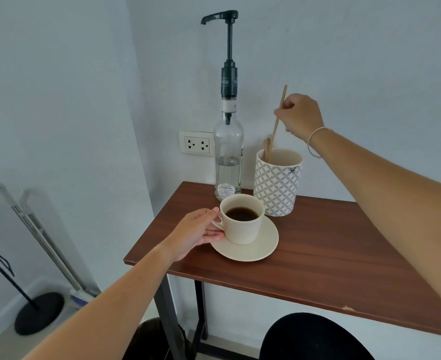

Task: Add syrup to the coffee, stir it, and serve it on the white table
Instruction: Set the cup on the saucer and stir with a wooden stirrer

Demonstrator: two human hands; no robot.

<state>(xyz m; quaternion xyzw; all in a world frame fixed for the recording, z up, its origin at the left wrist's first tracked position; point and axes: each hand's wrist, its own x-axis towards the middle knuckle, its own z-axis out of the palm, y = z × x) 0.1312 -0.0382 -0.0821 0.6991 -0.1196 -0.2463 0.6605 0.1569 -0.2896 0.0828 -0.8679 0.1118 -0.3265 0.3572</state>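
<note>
A cream cup (242,227) of black coffee stands on a cream saucer (255,249) on the brown table (331,253). My left hand (197,233) grips the cup's handle. Behind the cup stands a clear glass syrup bottle (227,162) with a tall black pump. To its right is a patterned grey-and-white holder (276,188) with wooden sticks in it. My right hand (301,116) pinches one wooden stir stick (279,118) above the holder, its lower end still near the holder's mouth.
A white wall socket (196,145) sits behind the bottle. A black stool seat (315,339) is under the table's near edge. At the left, a black stand base (39,313) and mop handles (40,235) lean in the corner.
</note>
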